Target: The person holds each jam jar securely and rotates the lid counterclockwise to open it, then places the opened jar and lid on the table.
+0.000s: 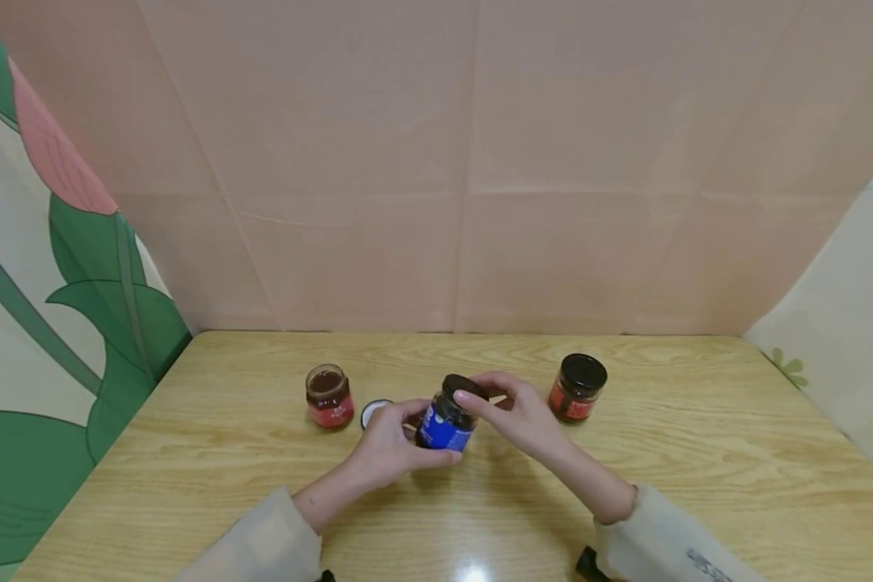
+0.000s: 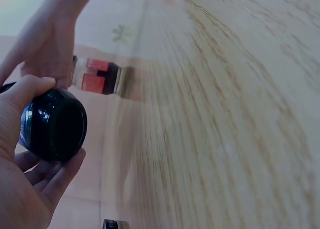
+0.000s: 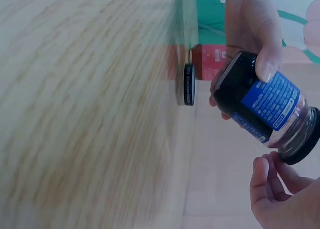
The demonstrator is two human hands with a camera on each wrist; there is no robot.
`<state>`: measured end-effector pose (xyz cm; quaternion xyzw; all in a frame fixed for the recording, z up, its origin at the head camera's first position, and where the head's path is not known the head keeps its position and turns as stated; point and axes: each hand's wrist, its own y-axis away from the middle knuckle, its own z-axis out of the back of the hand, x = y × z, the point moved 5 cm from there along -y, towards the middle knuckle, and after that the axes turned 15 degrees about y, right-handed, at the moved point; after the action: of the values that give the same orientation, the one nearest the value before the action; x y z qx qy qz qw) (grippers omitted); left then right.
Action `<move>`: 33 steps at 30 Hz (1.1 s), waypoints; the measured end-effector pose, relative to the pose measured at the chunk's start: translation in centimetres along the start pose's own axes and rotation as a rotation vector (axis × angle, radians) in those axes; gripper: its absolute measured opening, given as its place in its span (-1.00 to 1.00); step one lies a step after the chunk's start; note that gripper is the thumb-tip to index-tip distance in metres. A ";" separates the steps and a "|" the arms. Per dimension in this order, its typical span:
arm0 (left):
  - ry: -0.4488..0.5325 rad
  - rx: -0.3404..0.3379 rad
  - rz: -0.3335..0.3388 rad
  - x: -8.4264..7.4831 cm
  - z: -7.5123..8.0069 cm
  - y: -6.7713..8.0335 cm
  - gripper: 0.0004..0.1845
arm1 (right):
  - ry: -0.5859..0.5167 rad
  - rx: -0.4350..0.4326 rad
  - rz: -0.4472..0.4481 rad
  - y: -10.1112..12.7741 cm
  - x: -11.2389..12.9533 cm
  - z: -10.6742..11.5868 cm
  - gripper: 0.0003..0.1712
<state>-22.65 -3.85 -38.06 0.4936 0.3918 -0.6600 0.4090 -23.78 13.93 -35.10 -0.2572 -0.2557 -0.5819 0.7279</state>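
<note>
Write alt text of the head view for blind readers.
A left hand holds a tilted, blue-labelled jar above a wooden table; the right hand grips its black lid. An open jar and loose lid sit to the left, a closed jar to the right.

The yellowish wood-grained table bears an open red-labelled glass jar, a round black-rimmed lid lying white side up, and a black-lidded red-labelled glass jar.
</note>
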 end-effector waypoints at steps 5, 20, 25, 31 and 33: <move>-0.056 -0.018 -0.049 -0.4 -0.1 0.2 -0.30 | -0.026 -0.021 -0.018 0.0 0.1 0.0 -0.49; 0.099 0.076 0.031 -0.1 -0.6 0.5 -0.48 | -0.124 -0.008 -0.026 0.2 0.0 0.0 -0.53; 0.180 0.123 0.068 -0.1 -0.5 0.7 -0.44 | -0.181 0.066 0.070 0.4 0.1 0.2 -0.52; 0.216 0.219 0.092 0.0 -0.5 1.0 -0.44 | -0.203 0.209 0.248 0.7 0.2 0.3 -0.52; 0.233 0.247 0.096 0.1 -0.5 1.1 -0.45 | -0.207 0.237 0.287 0.7 0.3 0.3 -0.53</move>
<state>-21.51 -3.74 -38.36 0.6315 0.3285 -0.6211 0.3279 -23.05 14.09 -34.74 -0.2620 -0.3563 -0.4087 0.7983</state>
